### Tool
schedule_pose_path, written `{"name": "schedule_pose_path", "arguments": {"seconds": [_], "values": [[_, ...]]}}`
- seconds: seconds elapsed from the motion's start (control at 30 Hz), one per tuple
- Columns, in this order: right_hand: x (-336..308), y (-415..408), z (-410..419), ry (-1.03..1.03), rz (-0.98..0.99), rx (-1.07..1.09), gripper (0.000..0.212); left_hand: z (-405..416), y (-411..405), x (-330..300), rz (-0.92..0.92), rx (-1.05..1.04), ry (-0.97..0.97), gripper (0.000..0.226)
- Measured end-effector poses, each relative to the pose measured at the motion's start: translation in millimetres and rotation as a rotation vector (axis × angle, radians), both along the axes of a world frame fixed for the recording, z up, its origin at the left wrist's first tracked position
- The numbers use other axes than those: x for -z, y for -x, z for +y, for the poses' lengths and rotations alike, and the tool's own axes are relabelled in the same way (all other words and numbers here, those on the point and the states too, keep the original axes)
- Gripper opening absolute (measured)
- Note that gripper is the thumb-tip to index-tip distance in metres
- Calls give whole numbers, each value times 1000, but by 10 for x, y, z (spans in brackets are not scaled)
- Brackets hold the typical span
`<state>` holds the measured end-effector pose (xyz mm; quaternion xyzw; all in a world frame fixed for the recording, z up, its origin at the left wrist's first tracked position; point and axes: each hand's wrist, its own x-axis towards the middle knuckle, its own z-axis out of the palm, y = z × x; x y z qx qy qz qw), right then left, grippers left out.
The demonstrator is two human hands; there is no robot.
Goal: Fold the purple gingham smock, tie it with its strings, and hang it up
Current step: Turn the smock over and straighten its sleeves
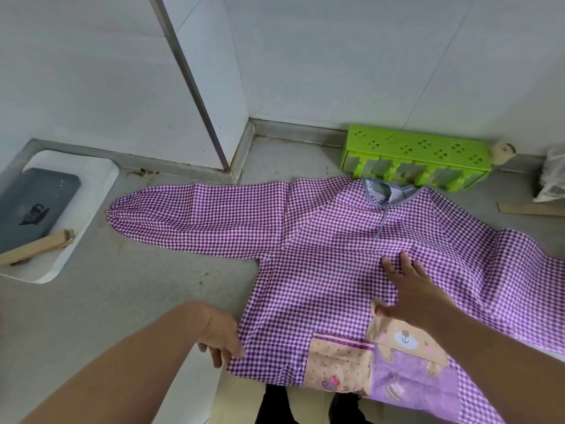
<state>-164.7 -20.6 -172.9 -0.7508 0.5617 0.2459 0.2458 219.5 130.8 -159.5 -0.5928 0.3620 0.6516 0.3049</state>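
Both my hands are apart on the smock (330, 264): left hand (221, 335) pinches its nine-o'clock edge, right hand (409, 289) presses flat mid-chest.

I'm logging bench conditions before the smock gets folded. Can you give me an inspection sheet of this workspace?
Surface: grey counter, some specks and stains near the wall corner.
Job's things: purple gingham smock spread flat, front up, both sleeves out, not yet folded; neck string lies loose on the chest.
Clutter: green plastic rack behind the collar; white tray holding a dark grey slab and a wooden stick; cardboard strip; plastic bag at the right edge.
Hands: left hand at the smock's left hem edge; right hand flat on the chest.
Cables: nothing seen.
Surroundings: white tiled walls, metal corner strip.
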Motion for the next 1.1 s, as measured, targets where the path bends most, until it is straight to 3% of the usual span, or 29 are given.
{"name": "schedule_pose_path", "arguments": {"seconds": [0.13, 0.23, 0.3, 0.4, 0.47, 0.57, 0.67, 0.8, 0.93, 1.1], "values": [[-19, -22, -5, 5, -5, -4, 124, -70, 49, -77, -106, 124, -47, 28], [-16, -8, 4, 18, 9, -12, 124, -267, 141, -253, -282, 101, -42, 43], [-8, 5, 13, 35, 17, -26, 123, -495, 196, -262, -379, 267, 306, 54], [-12, 15, 30, 57, 23, -74, 119, -859, 438, -212, -331, 405, 939, 42], [-36, 54, 40, 90, 6, -102, 116, -1061, 621, -152, -257, 436, 1062, 60], [-102, 179, 36, 178, -28, -108, 105, -1187, 748, -42, -277, 527, 970, 99], [-111, 378, 24, 185, -10, -46, 109, -1224, 760, 87, -347, 531, 869, 118], [-93, 528, 47, 117, 47, -9, 118, -1221, 707, 139, -433, 534, 844, 128], [-177, 518, -25, 219, 34, -38, 112, -1309, 745, 81, -439, 543, 931, 130], [-193, 361, -190, 143, 18, -83, 113, -1353, 766, 128, -426, 604, 801, 138]]}}
